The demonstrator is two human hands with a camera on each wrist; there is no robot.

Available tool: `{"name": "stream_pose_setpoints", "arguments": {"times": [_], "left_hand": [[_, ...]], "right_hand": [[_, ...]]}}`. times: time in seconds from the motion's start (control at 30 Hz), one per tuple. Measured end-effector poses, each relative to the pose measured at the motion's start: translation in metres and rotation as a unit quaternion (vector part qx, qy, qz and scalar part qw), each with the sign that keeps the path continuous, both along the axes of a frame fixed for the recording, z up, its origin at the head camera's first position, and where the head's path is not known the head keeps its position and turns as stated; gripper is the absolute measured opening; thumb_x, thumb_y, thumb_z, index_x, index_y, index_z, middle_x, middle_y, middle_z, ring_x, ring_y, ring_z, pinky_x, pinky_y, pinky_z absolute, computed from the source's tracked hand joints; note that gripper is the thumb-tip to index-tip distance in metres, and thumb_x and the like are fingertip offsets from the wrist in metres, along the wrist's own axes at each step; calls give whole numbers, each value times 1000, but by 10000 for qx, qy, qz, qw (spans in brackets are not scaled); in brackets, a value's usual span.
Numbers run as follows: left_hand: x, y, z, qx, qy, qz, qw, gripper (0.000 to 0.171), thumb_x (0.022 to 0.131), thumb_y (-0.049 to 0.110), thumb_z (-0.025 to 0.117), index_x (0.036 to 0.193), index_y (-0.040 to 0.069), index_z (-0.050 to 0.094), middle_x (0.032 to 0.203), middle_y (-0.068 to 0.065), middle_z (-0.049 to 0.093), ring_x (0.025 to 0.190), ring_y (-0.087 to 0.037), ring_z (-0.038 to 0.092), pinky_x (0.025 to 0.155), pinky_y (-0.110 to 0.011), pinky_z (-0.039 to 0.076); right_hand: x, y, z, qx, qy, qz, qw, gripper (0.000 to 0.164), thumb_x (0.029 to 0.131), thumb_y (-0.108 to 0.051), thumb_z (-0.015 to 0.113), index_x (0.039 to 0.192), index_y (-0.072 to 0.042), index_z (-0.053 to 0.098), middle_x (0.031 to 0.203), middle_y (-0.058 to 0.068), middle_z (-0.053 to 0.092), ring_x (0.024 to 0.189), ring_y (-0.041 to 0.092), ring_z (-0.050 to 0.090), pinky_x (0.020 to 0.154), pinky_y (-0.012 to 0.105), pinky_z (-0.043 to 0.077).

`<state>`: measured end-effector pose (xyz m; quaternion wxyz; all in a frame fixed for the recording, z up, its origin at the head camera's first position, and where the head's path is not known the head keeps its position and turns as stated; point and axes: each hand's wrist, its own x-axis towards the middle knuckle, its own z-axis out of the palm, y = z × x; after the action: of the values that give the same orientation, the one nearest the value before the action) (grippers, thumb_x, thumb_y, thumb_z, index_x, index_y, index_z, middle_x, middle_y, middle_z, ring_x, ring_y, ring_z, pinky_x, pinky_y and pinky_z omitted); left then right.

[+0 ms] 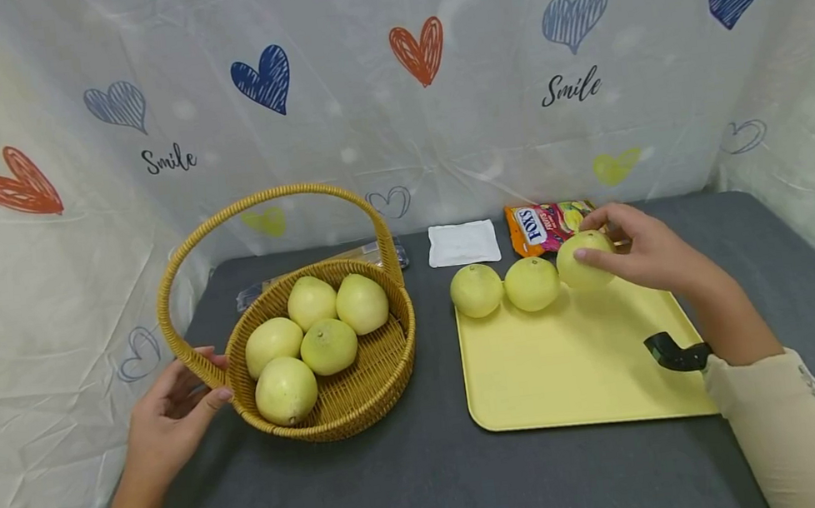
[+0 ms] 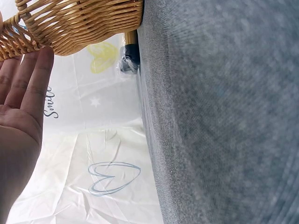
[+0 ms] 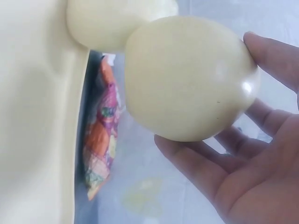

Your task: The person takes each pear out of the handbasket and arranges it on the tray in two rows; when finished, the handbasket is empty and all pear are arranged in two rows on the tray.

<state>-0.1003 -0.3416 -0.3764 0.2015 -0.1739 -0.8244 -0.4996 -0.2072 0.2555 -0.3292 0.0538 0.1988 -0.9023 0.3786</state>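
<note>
My right hand [image 1: 644, 248] grips a pale yellow-green round fruit [image 3: 187, 79] between thumb and fingers, over the back edge of the yellow tray [image 1: 579, 364]. Two similar fruits, one in the middle [image 1: 533, 284] and one at the left [image 1: 476, 290], sit in a row along that edge. My left hand [image 1: 173, 419] holds the wicker basket [image 1: 369, 384] at its left rim, by the foot of the tall handle [image 1: 178, 267]. Thumb and fingers lie on either side there; in the left wrist view, fingertips meet the weave. Several more of these fruits [image 1: 329, 347] lie inside the basket.
Behind the tray lies a colourful FOX'S candy bag [image 1: 536, 227], with a white packet [image 1: 462, 243] to its left. A plastic-wrapped item [image 1: 249, 295] lies partly hidden behind the basket. A heart-printed curtain [image 1: 348, 127] borders the dark grey table [image 1: 404, 489].
</note>
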Motion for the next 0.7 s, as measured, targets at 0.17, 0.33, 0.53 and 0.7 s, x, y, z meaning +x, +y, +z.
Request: {"name": "stream_pose_setpoints", "arguments": {"times": [0.17,0.33,0.53,0.7], "left_hand": [[0,0,0,77,9,-50,10000,56,82,-25,67,134,-9,54,116,-16,67,111,-13,65,85,-17,55],[-1,0,-1,97,26,-68,9999,57,81,-26,67,134,-9,54,116,-16,67,110,-13,65,85,-18,55],[-1,-1,-2,158,28,-106,9998,57,82,-26,66,134,-9,53,117,-17,67,111,-13,65,85,-18,55],[-1,-1,-2,174,8,-108,9998,57,81,-26,66,134,-9,53,117,-16,67,111,-13,65,85,-18,55]], "right_hand": [[-5,4,-6,134,-93,49,9999,35,97,-18,69,123,0,53,128,17,54,99,33,57,87,50,47],[-9,9,-14,189,-135,137,9996,32,97,-18,69,120,0,55,126,17,54,101,31,55,82,31,45],[-13,11,-21,205,-490,97,9985,36,99,-19,67,123,3,53,127,20,51,107,34,53,87,46,46],[-15,11,-26,116,-627,147,9979,36,99,-18,67,125,4,54,125,20,51,112,36,51,92,51,45]]}}
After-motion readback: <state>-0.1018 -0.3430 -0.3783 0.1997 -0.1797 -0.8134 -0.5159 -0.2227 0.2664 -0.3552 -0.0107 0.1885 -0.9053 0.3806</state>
